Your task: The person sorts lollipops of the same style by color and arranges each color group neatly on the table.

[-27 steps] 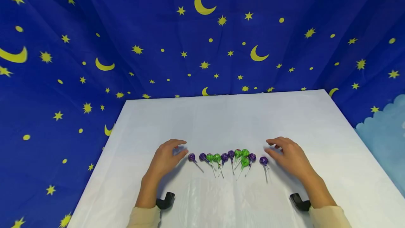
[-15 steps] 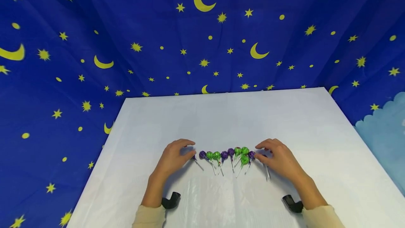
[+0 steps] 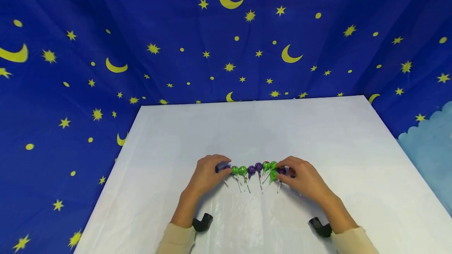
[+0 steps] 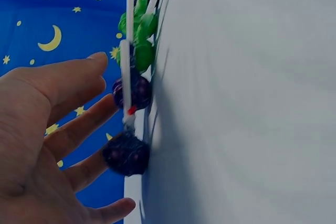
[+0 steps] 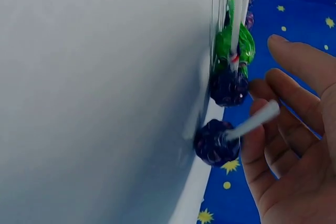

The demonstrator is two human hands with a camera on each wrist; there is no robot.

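A row of lollipops in purple and green wrappers lies across the table, sticks toward the person. My left hand (image 3: 210, 173) curves loosely around the row's left end, thumb nearer the body. In the left wrist view its spread fingers reach behind a purple lollipop (image 4: 127, 155). At the opposite end my right hand (image 3: 303, 175) partly hides the last lollipops, its thumb tip beside a green lollipop (image 3: 273, 175). The right wrist view has a purple lollipop (image 5: 216, 144) at those relaxed fingers, its stick pointing out toward the palm. Between the hands sit a purple lollipop (image 3: 251, 170) and several others.
The white-covered table (image 3: 247, 128) extends behind and beside the row. Blue cloth (image 3: 197, 22) with yellow moons and stars hangs along its back and sides. A black curved piece (image 3: 203, 222) sits by the left wrist, a similar black piece (image 3: 320, 228) by the right.
Both hands have moved inward from beyond the row's ends and now overlap its outer lollipops. The outermost purple lollipops have become mostly hidden behind the hands in the head view.
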